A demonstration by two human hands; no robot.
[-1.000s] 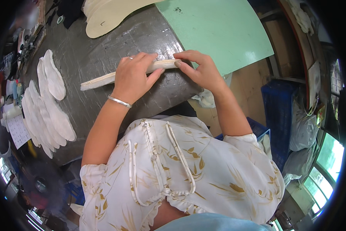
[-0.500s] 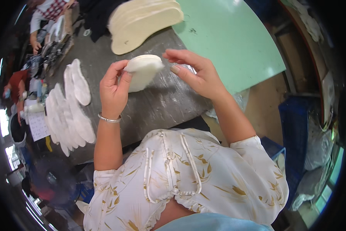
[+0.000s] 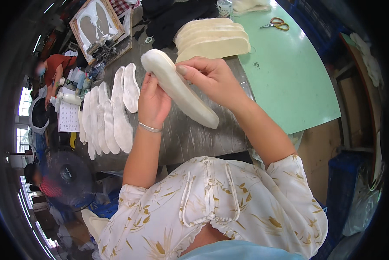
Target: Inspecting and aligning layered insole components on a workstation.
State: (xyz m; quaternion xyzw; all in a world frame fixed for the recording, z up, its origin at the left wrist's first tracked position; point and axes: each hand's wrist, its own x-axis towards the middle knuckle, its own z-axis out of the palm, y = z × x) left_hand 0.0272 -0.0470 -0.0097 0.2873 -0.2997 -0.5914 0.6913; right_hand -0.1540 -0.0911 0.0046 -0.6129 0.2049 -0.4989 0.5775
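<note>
A white fluffy insole (image 3: 177,86) is held slantwise above the dark table, its pile side turned up. My left hand (image 3: 154,99) grips it from below and along its left edge, fingers partly hidden behind it. The thumb and fingers of my right hand (image 3: 209,78) pinch its upper right edge. Just beyond lies a stack of cream insole pieces (image 3: 216,38). Several white fleecy insoles (image 3: 110,117) lie in overlapping rows on the table to the left.
Red-handled scissors (image 3: 276,24) rest on the green board (image 3: 289,82) at the far right. At the far left stand a wooden-framed screen (image 3: 95,26), white bottles (image 3: 69,98) and a written sheet (image 3: 69,117). A fan (image 3: 66,174) stands below left; a person in red (image 3: 58,65) is beyond.
The insole has turned from end-on to lying lengthwise across my hands. My right hand, apart from it before, now pinches its edge. The view has shifted, bringing the scissors and frame into sight.
</note>
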